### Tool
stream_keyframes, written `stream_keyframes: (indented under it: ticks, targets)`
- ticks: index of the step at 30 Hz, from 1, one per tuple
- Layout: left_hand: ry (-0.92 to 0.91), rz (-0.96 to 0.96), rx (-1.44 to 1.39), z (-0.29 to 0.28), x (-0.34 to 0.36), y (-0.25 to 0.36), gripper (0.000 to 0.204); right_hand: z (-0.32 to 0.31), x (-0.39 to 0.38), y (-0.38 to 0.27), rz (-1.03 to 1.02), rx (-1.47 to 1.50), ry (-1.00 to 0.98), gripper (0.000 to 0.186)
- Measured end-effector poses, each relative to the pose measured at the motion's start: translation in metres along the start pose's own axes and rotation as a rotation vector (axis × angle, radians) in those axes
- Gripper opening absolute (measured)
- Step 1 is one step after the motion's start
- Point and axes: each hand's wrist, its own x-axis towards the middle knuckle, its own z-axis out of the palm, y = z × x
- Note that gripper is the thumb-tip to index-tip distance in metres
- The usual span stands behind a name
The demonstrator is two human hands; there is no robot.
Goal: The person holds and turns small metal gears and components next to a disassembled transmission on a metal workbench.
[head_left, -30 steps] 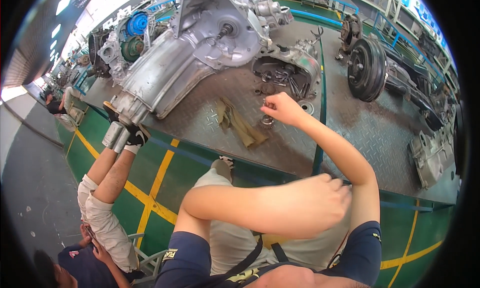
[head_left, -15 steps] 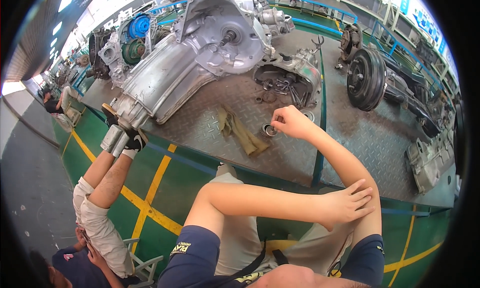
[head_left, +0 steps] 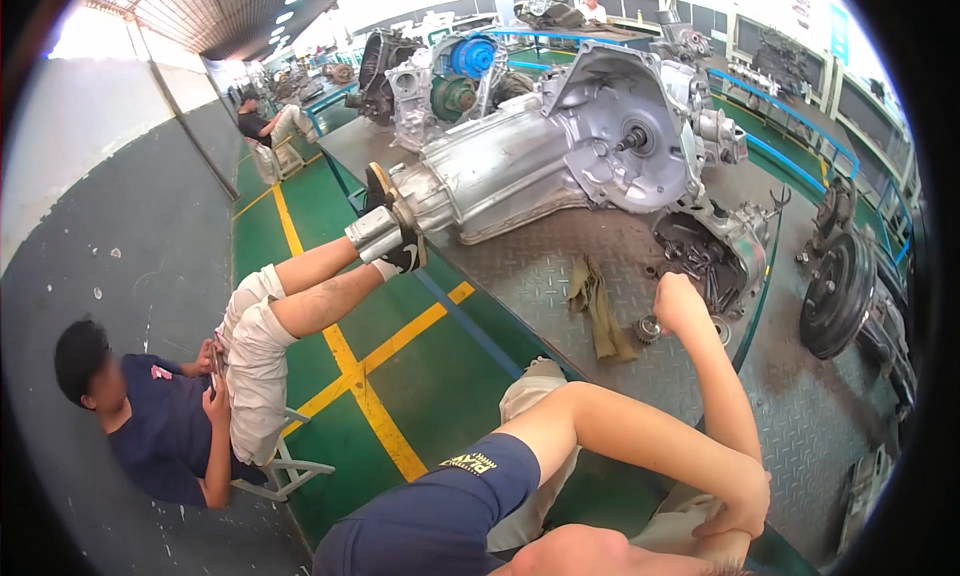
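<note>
My right hand [head_left: 681, 303] is closed above the bench, its back toward me. Its curled fingers hide whatever they hold, if anything. Just below it to the left sits a small toothed metal gear [head_left: 648, 328], and a pale metal ring [head_left: 721, 329] lies to its right. My left hand [head_left: 738, 516] is wrapped round my right arm near the elbow, with its fingers partly hidden. Left of the gear lies a crumpled olive-brown cloth [head_left: 600, 311]. Beyond my right hand, an open metal housing [head_left: 740, 246] holds several loose shafts and small parts.
A large silver gearbox casing [head_left: 510, 161] spans the far side of the tread-plate bench [head_left: 540, 276]. A black wheel drum [head_left: 836, 294] on an axle stands at right. To the left, a seated person [head_left: 165, 426] rests their feet by the casing's end.
The view has swung left, so the bench appears further right. My right hand stays near the gear, now fist-like. My left hand has gone from spread fingers on my right arm to gripping it.
</note>
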Motion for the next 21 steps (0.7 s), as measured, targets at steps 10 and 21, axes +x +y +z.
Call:
stream_keyframes:
  ticks: [10,21]
  targets:
    - [0.106,-0.035,-0.002,0.010,-0.027,-0.029,0.072,-0.035,0.008,-0.016,0.006,0.227,-0.346,0.012]
    - [0.369,0.039,0.092,-0.007,-0.044,-0.007,0.084,-0.031,0.005,0.005,-0.080,0.316,-0.340,0.009]
